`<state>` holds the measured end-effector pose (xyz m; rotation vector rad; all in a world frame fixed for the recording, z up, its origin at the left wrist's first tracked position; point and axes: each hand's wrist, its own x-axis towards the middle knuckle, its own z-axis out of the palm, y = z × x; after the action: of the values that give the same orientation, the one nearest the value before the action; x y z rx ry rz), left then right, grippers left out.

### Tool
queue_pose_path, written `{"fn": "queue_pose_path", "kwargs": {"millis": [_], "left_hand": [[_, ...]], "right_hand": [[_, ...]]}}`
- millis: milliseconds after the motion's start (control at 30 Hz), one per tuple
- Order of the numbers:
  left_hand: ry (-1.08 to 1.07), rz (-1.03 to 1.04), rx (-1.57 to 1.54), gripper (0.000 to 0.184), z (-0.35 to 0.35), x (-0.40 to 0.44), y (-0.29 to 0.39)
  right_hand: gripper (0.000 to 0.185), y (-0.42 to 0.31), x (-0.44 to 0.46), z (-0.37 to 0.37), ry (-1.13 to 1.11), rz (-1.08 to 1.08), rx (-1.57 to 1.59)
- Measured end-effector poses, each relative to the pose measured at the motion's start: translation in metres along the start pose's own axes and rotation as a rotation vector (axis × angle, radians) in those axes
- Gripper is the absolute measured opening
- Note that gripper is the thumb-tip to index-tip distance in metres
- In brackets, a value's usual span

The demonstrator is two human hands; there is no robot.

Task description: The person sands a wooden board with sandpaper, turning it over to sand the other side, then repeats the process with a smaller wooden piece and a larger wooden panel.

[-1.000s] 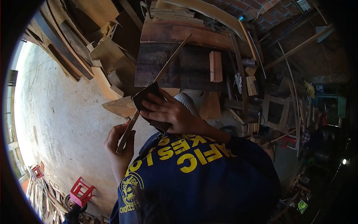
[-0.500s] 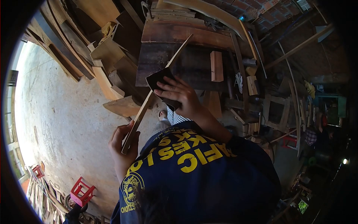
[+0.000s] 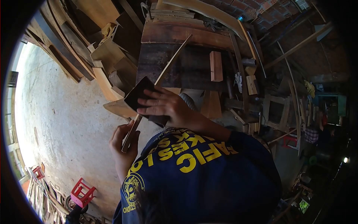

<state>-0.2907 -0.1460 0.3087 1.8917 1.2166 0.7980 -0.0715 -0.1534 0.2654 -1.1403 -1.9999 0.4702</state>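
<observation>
A long thin wooden strip [image 3: 172,61] slants from the dark workbench down toward my body. My left hand [image 3: 124,143] is wrapped round its lower end. Over the middle of the strip lies a dark, folded sheet [image 3: 140,95], which looks like sandpaper. My right hand [image 3: 166,108] presses on this sheet from above, fingers on its surface and the thumb hidden. The strip's upper end reaches over the workbench [image 3: 156,56], left of a reddish wooden block [image 3: 216,66].
Boards [image 3: 112,56] lean in a pile at the upper left. Below the bench is a wooden frame [image 3: 276,111] among scraps. A red stool [image 3: 82,192] stands on the concrete floor [image 3: 67,123] at lower left. A person's checked garment [image 3: 310,136] shows at far right.
My right hand and the dark sheet first moved up along the strip, then back down toward my left hand. My left hand keeps its hold and has barely shifted.
</observation>
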Motion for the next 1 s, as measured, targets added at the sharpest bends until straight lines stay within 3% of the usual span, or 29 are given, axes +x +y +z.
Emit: {"fn": "queue_pose_path", "kwargs": {"millis": [233, 400, 467, 500, 667, 800, 867, 1000], "left_hand": [[0.001, -0.017, -0.059, 0.025, 0.005, -0.003, -0.004], [0.017, -0.013, -0.05, 0.023, 0.003, 0.004, 0.012], [0.024, 0.027, -0.062, 0.021, 0.003, 0.008, 0.016], [0.013, 0.061, -0.043, 0.019, 0.001, 0.011, 0.018], [-0.001, 0.046, -0.04, 0.018, 0.002, 0.016, 0.032], [0.027, -0.005, -0.098, 0.021, 0.002, 0.018, 0.033], [0.041, 0.005, -0.126, 0.019, 0.002, 0.018, 0.031], [0.046, -0.011, -0.132, 0.018, 0.002, 0.015, 0.023]], "right_hand": [[0.073, 0.005, -0.007, -0.011, 0.006, 0.149, -0.129], [0.071, -0.027, 0.002, -0.018, -0.052, 0.049, -0.054], [0.063, -0.034, 0.007, -0.019, 0.0, -0.045, -0.149], [0.051, -0.034, 0.009, -0.02, 0.002, -0.1, -0.218], [0.04, -0.032, 0.015, -0.03, 0.012, -0.122, -0.172], [0.047, 0.009, 0.015, -0.033, 0.079, -0.035, -0.251], [0.056, 0.033, 0.011, -0.036, 0.111, 0.114, -0.353], [0.062, 0.025, 0.01, -0.034, 0.102, 0.105, -0.395]]}}
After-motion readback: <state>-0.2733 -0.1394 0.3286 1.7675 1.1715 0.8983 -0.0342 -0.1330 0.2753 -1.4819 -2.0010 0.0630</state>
